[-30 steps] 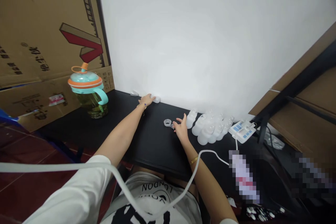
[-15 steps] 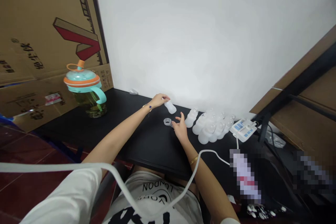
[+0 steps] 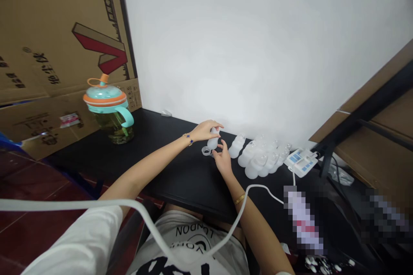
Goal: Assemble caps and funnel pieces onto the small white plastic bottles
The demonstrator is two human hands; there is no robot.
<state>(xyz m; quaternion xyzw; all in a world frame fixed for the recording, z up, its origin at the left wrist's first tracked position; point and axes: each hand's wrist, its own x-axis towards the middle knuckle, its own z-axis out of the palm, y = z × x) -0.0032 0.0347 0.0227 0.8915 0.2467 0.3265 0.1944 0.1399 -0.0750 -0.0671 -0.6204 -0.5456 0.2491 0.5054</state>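
Observation:
My left hand (image 3: 205, 130) is closed round the upper part of a small, translucent white bottle (image 3: 213, 142), which stands nearly upright above the black table. Close below it is a clear plastic ring-shaped cap (image 3: 206, 151). My right hand (image 3: 222, 160) is beside the bottle and cap, its thumb and fingers apart. The right thumb tip is at the cap's edge; whether it touches is hard to see. To the right of that hand stands a similar white bottle (image 3: 237, 146) with a clear top, next to a cluster of several more (image 3: 256, 167).
A large jug (image 3: 108, 109) with a turquoise lid stands on the left by a cardboard box (image 3: 61, 30). A white power strip (image 3: 301, 162) lies right of the bottles. A white cable (image 3: 142, 215) crosses in front of me. The white wall (image 3: 226, 43) closes off the back.
My left hand has moved right and slightly down with the bottle, bringing it close to my right hand. The bottle has become more upright. My right hand has barely moved.

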